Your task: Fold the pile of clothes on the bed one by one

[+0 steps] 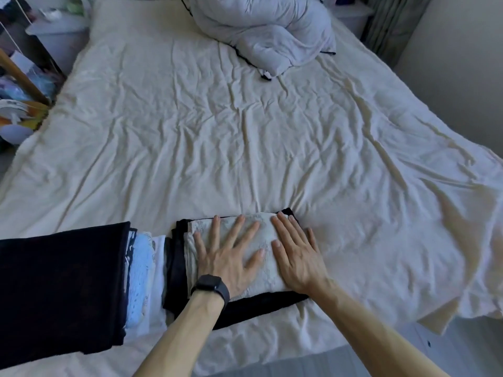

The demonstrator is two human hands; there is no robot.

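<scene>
A folded cream patterned garment (268, 278) lies on top of a folded black garment (245, 306) near the bed's front edge. My left hand (228, 254), with a black watch on its wrist, presses flat on the cream garment with fingers spread. My right hand (296, 251) lies flat beside it on the garment's right part, fingers straight. To the left stands a stack of folded clothes: a large black piece (60, 292) on top, with light blue (140, 278) and white (158, 268) layers showing at its right edge.
The wrinkled cream bed sheet (245, 131) covers the whole bed. A crumpled grey duvet (266, 31) sits at the far end. Cluttered items and a wooden rail (24, 77) stand off the left side; the floor (462, 349) shows at the bottom right.
</scene>
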